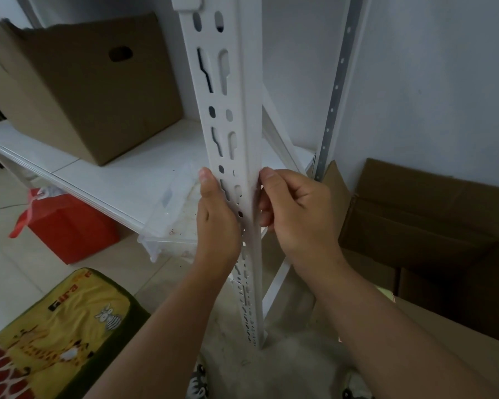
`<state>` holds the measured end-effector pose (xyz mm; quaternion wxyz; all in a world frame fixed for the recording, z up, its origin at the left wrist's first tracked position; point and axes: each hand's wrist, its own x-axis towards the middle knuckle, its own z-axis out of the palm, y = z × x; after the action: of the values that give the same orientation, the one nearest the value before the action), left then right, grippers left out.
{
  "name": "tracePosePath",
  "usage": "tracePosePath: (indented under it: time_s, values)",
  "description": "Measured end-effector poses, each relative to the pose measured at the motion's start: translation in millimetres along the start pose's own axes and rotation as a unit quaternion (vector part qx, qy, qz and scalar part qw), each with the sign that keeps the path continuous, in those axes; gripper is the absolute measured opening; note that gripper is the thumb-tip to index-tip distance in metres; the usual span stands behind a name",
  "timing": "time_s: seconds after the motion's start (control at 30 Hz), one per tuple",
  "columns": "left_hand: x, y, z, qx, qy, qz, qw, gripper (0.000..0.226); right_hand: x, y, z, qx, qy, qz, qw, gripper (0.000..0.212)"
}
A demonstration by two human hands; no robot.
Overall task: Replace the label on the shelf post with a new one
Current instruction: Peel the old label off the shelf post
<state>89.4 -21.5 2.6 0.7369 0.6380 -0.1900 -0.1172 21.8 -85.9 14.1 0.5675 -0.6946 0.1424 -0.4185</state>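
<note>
Label itself wasn't readable: white on white, if present, on the post's (244, 156) corner edge at centre frame. Left hand (216, 214) gripped the slotted face, thumb up. Right hand (297, 214) had fingers curled, tips pinching at the corner, likely peeling or pressing; can't tell which. Next move needs a fingernail under an edge. Post: matte painted steel, keyhole slots. Box (92, 90) at 10 o'clock: corrugated card.
</note>
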Motion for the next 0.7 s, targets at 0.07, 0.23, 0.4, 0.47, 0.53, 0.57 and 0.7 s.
tracePosePath:
  time_s: [0.07,0.23,0.4,0.47,0.53,0.57,0.7]
  values:
    - [-1.4,0.1,1.1,-0.007,0.001,0.010,1.000,0.054,-0.9,0.2,1.3,0.001,0.005,-0.001,1.000,0.035]
    - [-1.6,-1.9,0.4,-0.012,-0.003,0.022,1.000,0.058,-4.2,-2.2,4.7,0.030,0.009,0.002,1.000,0.022]
    - [-2.2,-3.5,1.2,-0.018,0.001,0.026,1.000,0.058,-6.5,-1.9,7.7,0.004,0.034,-0.011,0.999,0.023]
    - [-1.0,-5.5,1.0,-0.019,0.003,0.027,0.999,0.060,-6.8,-2.8,9.6,0.000,0.041,-0.012,0.999,0.024]
    - [0.0,-6.5,1.4,-0.024,0.007,0.028,0.999,0.060,-6.3,-3.2,11.2,-0.005,0.050,-0.015,0.999,0.025]
    - [-0.1,-7.0,2.0,-0.028,0.009,0.027,0.999,0.061,-6.0,-2.9,11.9,-0.007,0.055,-0.017,0.998,0.025]
    - [-1.1,-7.0,3.9,-0.040,0.014,0.027,0.999,0.061,-5.6,-2.0,14.8,-0.004,0.073,-0.024,0.997,0.026]
